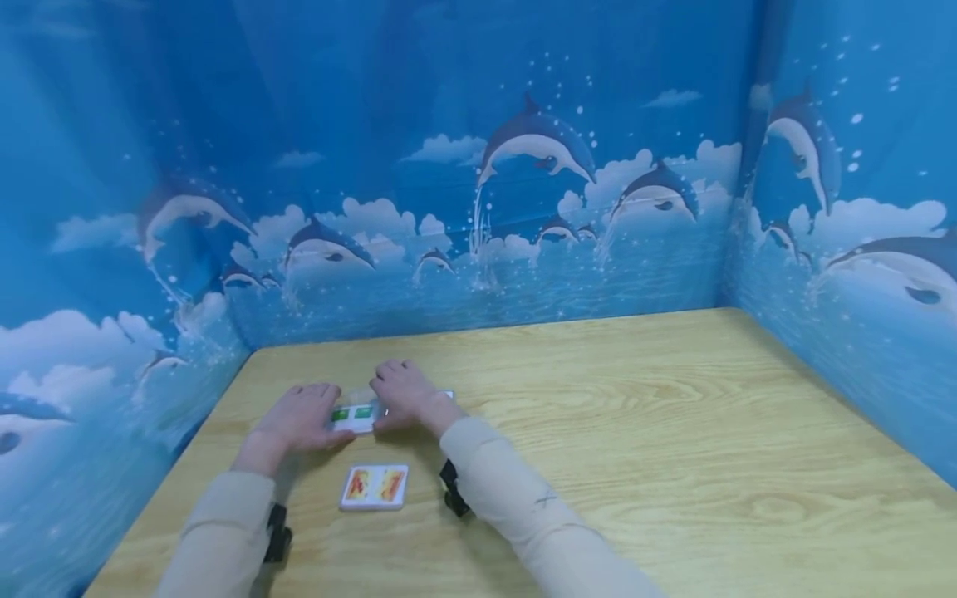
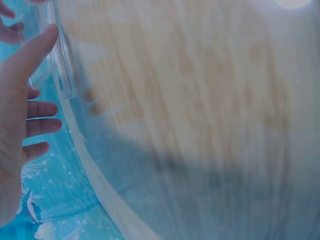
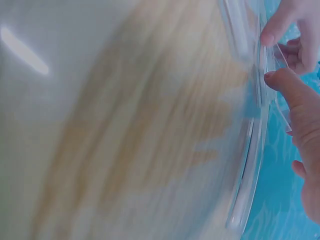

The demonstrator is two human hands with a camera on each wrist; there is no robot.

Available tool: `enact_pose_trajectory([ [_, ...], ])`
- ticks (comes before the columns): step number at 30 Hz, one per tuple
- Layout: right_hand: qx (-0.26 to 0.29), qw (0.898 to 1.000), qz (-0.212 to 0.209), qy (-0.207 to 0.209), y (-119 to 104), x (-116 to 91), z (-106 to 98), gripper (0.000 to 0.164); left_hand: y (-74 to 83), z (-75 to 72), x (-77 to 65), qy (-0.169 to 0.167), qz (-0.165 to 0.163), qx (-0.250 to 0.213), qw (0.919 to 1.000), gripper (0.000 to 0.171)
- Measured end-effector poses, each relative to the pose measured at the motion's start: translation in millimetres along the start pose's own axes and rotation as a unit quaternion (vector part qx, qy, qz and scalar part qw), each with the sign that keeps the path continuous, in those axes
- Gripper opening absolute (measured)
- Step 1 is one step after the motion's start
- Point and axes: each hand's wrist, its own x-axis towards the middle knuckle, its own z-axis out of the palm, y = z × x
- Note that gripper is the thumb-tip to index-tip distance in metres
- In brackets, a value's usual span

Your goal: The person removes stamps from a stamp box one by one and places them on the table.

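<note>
On the table, a flat clear plastic case [image 1: 357,418] with green pictures inside lies between my two hands. My left hand [image 1: 299,417] holds it by its left end, thumb at the near edge and fingers beyond. The right hand [image 1: 407,395] grips the right end the same way. A thin transparent panel [image 3: 282,56] stands tilted up behind the case's near edge [image 3: 261,75] in the right wrist view, with fingers behind it. My left thumb [image 2: 42,45] meets the case edge in the left wrist view. The right hand's fingertips are partly hidden.
A second flat case [image 1: 374,487] with orange pictures lies nearer me. Another case [image 3: 243,175] sits to the right, mostly covered by the right hand in the head view. Blue dolphin-print curtains [image 1: 478,208] border the wooden table [image 1: 635,432] at the back and sides.
</note>
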Motion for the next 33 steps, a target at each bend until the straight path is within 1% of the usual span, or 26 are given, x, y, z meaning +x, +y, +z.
enact_pose_trajectory([
  [5, 0.025, 0.999, 0.022, 0.016, 17, -3, 2, 0.07, -1.3, -0.3, 0.8, -0.001, 0.002, 0.009, 1.0, 0.078],
  [9, 0.041, 0.998, 0.035, 0.02, 28, -5, 3, 0.068, -1.1, -0.2, -1.8, -0.014, -0.002, 0.013, 0.9998, 0.08],
  [16, 0.068, 0.996, 0.053, 0.002, 41, -10, 6, 0.065, 1.6, -0.1, -1.4, -0.033, -0.003, 0.01, 0.9994, 0.083],
  [24, 0.109, 0.988, 0.107, -0.013, 51, -16, 10, 0.069, 3.4, -0.3, -2.7, -0.041, -0.009, -0.001, 0.9991, 0.084],
  [26, 0.113, 0.986, 0.12, -0.013, 53, -17, 11, 0.069, 3.1, 0.6, -3.0, -0.04, -0.007, 0.002, 0.9992, 0.083],
  [33, 0.101, 0.984, 0.146, -0.01, 63, -18, 10, 0.065, 3.1, 1.5, -2.4, -0.037, -0.006, 0.003, 0.9993, 0.081],
])
